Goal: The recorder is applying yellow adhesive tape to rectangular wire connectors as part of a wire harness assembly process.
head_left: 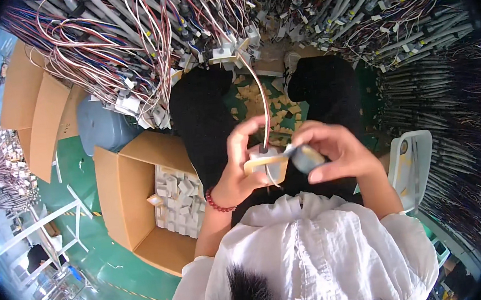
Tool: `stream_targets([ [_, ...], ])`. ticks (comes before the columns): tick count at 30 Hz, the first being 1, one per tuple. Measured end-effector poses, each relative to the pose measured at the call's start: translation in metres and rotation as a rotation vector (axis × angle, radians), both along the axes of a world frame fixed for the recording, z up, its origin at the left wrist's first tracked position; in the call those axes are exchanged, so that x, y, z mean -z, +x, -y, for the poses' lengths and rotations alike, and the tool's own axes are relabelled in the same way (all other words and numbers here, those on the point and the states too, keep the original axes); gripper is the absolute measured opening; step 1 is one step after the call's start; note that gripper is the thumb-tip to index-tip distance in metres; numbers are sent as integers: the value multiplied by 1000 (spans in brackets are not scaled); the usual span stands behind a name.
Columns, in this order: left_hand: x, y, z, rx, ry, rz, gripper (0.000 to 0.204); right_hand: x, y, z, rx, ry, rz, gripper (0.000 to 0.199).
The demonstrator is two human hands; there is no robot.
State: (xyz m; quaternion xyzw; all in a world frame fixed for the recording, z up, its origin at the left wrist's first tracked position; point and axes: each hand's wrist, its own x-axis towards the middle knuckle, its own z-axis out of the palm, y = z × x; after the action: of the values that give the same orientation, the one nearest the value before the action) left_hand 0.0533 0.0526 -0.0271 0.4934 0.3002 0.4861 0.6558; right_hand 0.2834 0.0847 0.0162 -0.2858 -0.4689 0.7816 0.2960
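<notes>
While half-curled, left hand [236, 176] round a white cabled block [277, 172], right hand [342, 150] round a blurred grey roll [306, 159]

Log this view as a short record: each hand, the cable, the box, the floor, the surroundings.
Left hand: left hand grips a white part
Right hand: right hand holds a round grey item, blurred
Cable: red-and-white cable runs upward from the white part
Box: open cardboard box at the person's left, holding white pieces
Floor: tan scraps between the legs
Surroundings: wire bundles ahead and right
</notes>
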Motion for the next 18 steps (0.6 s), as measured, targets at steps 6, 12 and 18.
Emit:
stream_targets([
  [6, -12, -4, 1, 155, -125, 103, 108, 15, -11, -26, -158, -130, 4, 49],
  [12, -16, -6, -8, 250, -60, 66, 105, 4, -19, -35, -362, -151, 55, 54],
  [18, -12, -10, -11, 321, -40, 54, 107, 2, -20, -39, -438, 66, 19, 49],
])
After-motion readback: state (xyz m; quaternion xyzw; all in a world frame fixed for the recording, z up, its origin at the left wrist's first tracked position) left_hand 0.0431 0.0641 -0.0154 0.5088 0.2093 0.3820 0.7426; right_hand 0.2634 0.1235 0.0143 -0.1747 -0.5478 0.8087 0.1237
